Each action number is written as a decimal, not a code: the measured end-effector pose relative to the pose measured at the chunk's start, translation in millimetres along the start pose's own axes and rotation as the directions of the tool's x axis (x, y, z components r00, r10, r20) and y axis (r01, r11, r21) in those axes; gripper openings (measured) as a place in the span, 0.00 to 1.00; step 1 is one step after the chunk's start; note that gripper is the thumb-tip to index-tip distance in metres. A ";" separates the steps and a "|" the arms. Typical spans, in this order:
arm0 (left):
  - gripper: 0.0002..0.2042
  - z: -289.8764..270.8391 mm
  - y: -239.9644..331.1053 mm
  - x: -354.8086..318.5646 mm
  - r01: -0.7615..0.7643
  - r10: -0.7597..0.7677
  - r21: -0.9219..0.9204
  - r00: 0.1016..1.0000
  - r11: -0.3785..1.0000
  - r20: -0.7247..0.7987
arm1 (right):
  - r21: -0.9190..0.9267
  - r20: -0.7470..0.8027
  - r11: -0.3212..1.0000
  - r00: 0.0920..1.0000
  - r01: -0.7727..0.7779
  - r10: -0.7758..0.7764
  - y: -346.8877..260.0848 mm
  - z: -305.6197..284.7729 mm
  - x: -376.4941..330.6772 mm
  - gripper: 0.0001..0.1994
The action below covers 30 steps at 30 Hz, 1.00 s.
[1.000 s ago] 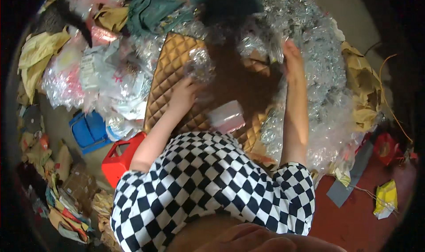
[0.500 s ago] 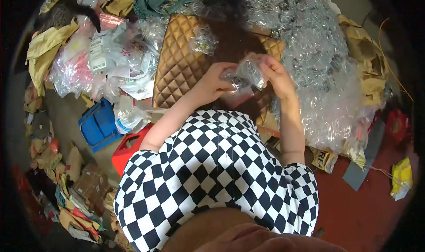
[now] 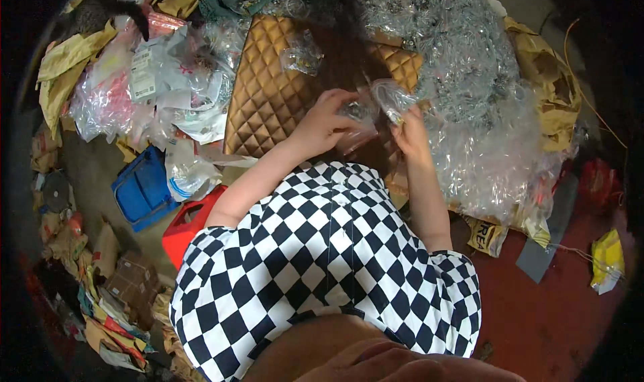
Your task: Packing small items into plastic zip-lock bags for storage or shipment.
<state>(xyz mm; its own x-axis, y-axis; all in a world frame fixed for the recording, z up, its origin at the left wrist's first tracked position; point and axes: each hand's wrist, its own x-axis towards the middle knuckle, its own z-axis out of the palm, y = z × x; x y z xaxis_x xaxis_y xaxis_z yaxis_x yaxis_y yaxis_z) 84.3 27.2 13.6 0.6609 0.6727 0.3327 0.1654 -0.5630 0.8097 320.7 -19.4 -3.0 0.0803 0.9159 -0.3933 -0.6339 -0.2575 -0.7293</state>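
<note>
Pinching a small clear crinkled plastic bag (image 3: 386, 99) between them, the left hand (image 3: 323, 121) and the right hand (image 3: 410, 131) hold it above the gold-brown quilted cushion (image 3: 265, 100); fingers of both are closed on the film. Just right of the hands lies a big heap of clear plastic wrapping (image 3: 469, 107). A blue plastic crate (image 3: 141, 188) and a red container (image 3: 188, 224) sit at lower left, beside white printed bags (image 3: 168, 80)

A dark red floor (image 3: 550, 315) shows at the lower right, bare concrete (image 3: 94, 174) at the left. Heaps of clear plastic wrap (image 3: 469, 100), yellowed paper (image 3: 550, 80) and cardboard scraps (image 3: 100, 288) crowd the edges around a quilted golden-brown cushion (image 3: 268, 93).
</note>
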 end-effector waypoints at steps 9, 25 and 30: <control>0.14 5.7 6.5 7.7 0.004 0.005 -0.092 0.995 0.996 0.099 | -0.902 0.408 0.108 0.907 0.419 -0.106 -34.4 27.4 -4.5 0.11; 0.14 -12.7 25.2 58.5 -0.187 0.196 -0.062 0.903 0.980 0.383 | -0.546 0.801 -0.322 0.594 0.773 0.069 -21.5 14.6 -12.1 0.07; 0.17 -3.1 -15.8 85.3 -0.018 0.004 0.096 0.990 0.995 0.142 | -0.774 0.619 -0.248 0.778 0.582 -0.107 -86.9 -7.9 6.1 0.09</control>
<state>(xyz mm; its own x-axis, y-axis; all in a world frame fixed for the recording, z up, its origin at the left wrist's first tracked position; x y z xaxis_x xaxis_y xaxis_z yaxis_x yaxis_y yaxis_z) 135.8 95.0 30.6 0.7588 0.5955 0.2637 0.2232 -0.6182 0.7537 382.4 6.1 53.5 -0.3458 0.9307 0.1189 0.7995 0.3586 -0.4819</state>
